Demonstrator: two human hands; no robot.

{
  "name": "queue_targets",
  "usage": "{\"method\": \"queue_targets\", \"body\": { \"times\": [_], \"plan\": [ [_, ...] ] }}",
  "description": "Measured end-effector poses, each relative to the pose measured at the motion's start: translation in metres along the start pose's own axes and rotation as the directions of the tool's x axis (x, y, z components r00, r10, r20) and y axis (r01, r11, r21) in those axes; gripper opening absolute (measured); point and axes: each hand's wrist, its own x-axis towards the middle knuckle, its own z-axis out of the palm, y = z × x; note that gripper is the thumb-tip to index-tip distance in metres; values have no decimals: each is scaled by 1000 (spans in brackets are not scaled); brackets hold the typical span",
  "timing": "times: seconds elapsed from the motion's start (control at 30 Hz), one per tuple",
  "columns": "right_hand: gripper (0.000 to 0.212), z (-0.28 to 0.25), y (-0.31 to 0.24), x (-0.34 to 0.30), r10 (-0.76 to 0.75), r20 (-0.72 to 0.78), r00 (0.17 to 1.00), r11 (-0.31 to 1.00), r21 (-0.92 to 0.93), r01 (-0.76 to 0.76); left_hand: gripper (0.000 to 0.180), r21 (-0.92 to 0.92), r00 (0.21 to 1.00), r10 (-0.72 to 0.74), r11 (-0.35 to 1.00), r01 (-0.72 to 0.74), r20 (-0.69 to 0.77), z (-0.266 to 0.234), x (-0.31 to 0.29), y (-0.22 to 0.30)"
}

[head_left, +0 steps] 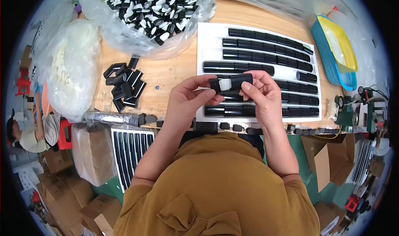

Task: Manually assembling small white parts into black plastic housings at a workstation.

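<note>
Over the white tray (201, 45), I hold a small black oval tube (241, 81) with a short white middle section (225, 84) between its black parts. My left hand (193, 95) pinches the shorter black end piece (215, 85) between thumb and fingers. My right hand (263, 94) is closed around the longer black part, thumb below and fingers behind. The parts sit in line with the white section bared; I cannot tell how firmly they are joined. Rows of similar glossy black tubes (266, 53) lie in the tray, partly hidden by my hands.
Loose black pieces (124, 86) lie heaped left of the tray. A clear bag (183, 49) of black and white oval pieces stands behind them, another bag (75, 70) of whitish pieces at left. Blue and yellow baskets (326, 49) stand at right. Someone sits far left.
</note>
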Motion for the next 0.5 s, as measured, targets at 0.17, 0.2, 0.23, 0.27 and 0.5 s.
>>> {"method": "queue_targets", "body": {
  "times": [0.17, 0.2, 0.23, 0.27, 0.5],
  "plan": [
    [19, 3, 6, -4, 68, 102, 992, 997, 40, -72, 33, 2, 999, 4, 1000, -4, 54, 1, -4, 5],
    [20, 3, 8, -5, 78, 124, 989, 995, 54, -86, 33, -1, 999, 5, 1000, -5, 52, 2, -5, 5],
    [20, 3, 6, -7, 80, 125, 989, 995, 51, -87, 32, 6, 998, 5, 1000, -5, 59, 3, -6, 4],
    [20, 4, 4, -8, 86, 126, 988, 995, 34, -91, 32, 14, 998, 5, 1000, -6, 66, 4, -7, 4],
    [21, 8, 4, -16, 19, 147, 989, 1000, -17, -16, 32, 106, 995, 45, 993, -55, 92, 1, -10, 3]
  ]
}}
